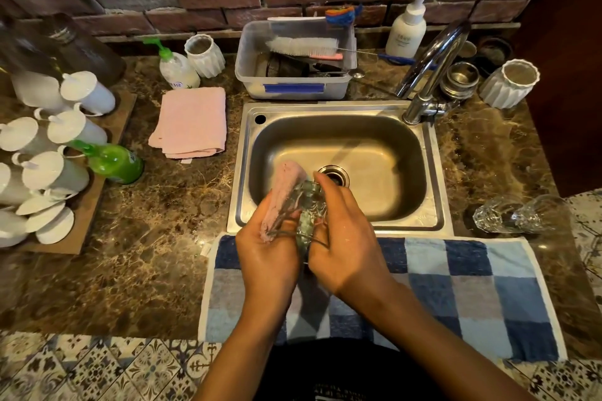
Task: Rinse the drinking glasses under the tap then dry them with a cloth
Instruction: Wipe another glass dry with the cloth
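A clear cut-glass drinking glass [304, 205] is held over the near rim of the steel sink [338, 107]. My right hand [342, 238] grips the glass from the right. My left hand [267, 251] holds a pink cloth [286, 185] that is pushed into and against the glass. Another clear glass [518, 215] lies on its side on the counter to the right of the sink. The chrome tap [433, 62] stands at the sink's back right corner; no water runs from it.
A blue checked towel [472, 286] lies along the counter's front edge. A folded pink cloth [192, 122] lies left of the sink. Behind the sink stand a plastic tub [293, 88] with brushes, soap bottles and white ribbed cups. White lidded cups [49, 156] crowd the far left.
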Demonstrator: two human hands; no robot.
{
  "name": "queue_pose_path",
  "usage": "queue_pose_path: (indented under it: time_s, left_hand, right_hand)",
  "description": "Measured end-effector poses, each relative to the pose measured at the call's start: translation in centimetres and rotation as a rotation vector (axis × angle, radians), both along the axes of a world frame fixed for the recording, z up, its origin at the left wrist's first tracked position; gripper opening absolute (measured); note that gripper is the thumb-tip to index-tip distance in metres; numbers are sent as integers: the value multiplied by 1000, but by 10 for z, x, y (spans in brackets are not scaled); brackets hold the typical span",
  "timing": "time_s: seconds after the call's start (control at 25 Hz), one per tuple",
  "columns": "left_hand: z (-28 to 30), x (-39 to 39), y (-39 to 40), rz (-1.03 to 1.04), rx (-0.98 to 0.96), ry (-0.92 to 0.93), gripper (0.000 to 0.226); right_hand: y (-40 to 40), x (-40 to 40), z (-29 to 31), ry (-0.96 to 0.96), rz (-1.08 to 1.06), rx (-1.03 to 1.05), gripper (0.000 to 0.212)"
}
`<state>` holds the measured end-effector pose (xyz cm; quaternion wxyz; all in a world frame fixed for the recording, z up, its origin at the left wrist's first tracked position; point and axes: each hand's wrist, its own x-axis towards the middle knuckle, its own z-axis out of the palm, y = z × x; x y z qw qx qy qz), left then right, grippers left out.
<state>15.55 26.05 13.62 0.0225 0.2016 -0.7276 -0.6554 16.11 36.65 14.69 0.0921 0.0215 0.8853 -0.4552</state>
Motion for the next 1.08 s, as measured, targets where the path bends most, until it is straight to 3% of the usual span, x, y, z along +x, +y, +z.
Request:
queue_pose_path:
  time_s: [0.12,0.2,0.28,0.36,0.44,0.48,0.52,0.6,0.72,0.8,0.88,0.92,1.0,1.04,1.08]
  left_hand:
    - [2,-5,-6,-123,-352,268,65]
    - [2,-8,-12,-263,-608,457,81]
    - [6,-10,-14,-289,-710,541,84]
    - [7,-12,-5,-214,-537,502,73]
    - [9,-16,12,-69,-3,302,50]
    - [8,-17,17,19,179,193,41]
    - [7,-17,17,63,217,127,35]
    - [3,-17,7,22,7,151,33]
    - [-2,-15,-13,-195,-633,393,66]
    - [-2,-19,-15,-286,-833,453,80]
    - [-2,-16,-8,-304,-716,431,79]
    - [-1,-14,-2,-254,-506,385,70]
    - [0,-12,14,-37,106,150,47]
    - [-2,-11,20,47,279,46,42]
    - [-3,-9,21,71,302,4,41]
  right_hand:
    - [0,-3,-1,7,-58,177,65]
    - [3,-2,1,50,-64,153,57]
    - [6,-5,1,58,-40,151,58]
    - [0,-6,1,42,-111,-11,52]
    - [-13,-4,-1,55,-296,-334,42]
    - [-17,-3,-5,42,-376,-440,39]
    - [-20,-4,-8,6,-423,-484,36]
    - [-17,-4,-12,-33,-358,-345,30]
    - [-8,-3,-8,46,-180,78,57]
    - [-1,-5,-12,148,-88,307,61]
    - [-1,-7,-12,132,-62,266,59]
    - [-4,-5,-13,96,-112,112,59]
    - [-10,-4,-17,-5,-292,-282,62]
    - [-12,-3,-20,-35,-356,-396,62]
    - [-12,-2,-21,-48,-368,-411,60]
